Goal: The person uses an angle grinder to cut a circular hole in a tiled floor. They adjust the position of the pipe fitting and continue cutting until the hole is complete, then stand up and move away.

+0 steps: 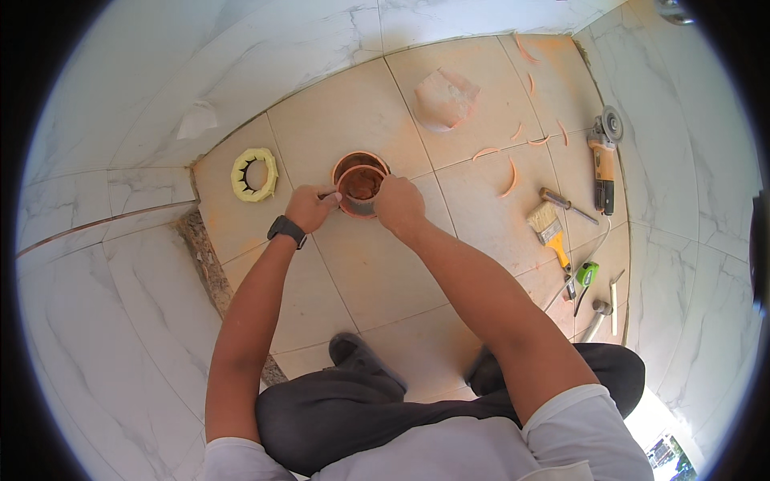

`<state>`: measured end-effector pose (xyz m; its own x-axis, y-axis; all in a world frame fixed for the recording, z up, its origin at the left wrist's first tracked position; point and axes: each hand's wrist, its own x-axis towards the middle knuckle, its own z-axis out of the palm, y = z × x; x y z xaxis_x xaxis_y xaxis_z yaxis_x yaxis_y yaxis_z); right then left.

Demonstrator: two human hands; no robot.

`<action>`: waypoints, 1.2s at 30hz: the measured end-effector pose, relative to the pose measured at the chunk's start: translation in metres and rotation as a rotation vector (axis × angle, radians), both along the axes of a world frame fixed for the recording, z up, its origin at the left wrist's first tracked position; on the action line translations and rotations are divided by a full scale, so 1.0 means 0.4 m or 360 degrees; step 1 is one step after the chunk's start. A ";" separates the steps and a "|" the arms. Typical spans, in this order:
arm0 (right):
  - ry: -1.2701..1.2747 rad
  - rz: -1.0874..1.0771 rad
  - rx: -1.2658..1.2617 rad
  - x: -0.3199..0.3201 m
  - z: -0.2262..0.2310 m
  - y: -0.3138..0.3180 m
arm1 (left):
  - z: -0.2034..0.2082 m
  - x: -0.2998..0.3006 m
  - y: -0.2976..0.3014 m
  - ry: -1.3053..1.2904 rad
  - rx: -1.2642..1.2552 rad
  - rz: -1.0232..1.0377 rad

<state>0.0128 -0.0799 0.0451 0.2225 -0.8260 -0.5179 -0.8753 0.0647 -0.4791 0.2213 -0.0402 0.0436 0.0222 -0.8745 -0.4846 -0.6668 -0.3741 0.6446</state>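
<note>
In the middle of the tiled floor, an orange pipe end (346, 157) rims a dark round hole. An orange ring, like a short pipe collar (358, 213), is held at this hole, overlapping its near side. My left hand (313, 208) pinches the ring's left edge between thumb and fingers. Closed round the right edge is my right hand (400, 205), its fingertips partly hidden. Reddish-brown matter shows inside the ring; whether the ring touches the pipe, I cannot tell. Left of the hands lies a pale yellow ring (238, 175) with a dark, notched inner edge.
Curved orange slivers (511, 177) and a pale pinkish lump (445, 100) lie beyond my hands. On the right are an angle grinder (602, 160), a screwdriver-like tool (569, 205), a paintbrush (551, 228), a green tape measure (587, 274) and a hammer (598, 317). Marble-patterned walls (216, 64) enclose the floor.
</note>
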 end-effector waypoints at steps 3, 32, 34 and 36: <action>-0.0005 -0.0015 0.0022 0.002 -0.018 -0.006 | -0.003 -0.013 0.001 -0.0118 -0.0065 0.0023; -0.0153 0.0324 0.0312 -0.041 -0.030 -0.093 | -0.024 -0.008 -0.026 0.0011 -0.0053 -0.0233; -0.0184 0.0117 0.0371 -0.033 -0.021 -0.085 | -0.023 -0.013 -0.021 0.0015 -0.0041 -0.0190; -0.0209 -0.0008 0.0395 -0.025 -0.001 -0.069 | -0.017 -0.018 -0.017 -0.0029 -0.0015 -0.0137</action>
<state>0.0029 -0.1077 0.0449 0.2971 -0.6788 -0.6716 -0.8063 0.1984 -0.5572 0.2141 -0.0468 0.0367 -0.0442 -0.8780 -0.4766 -0.7080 -0.3091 0.6350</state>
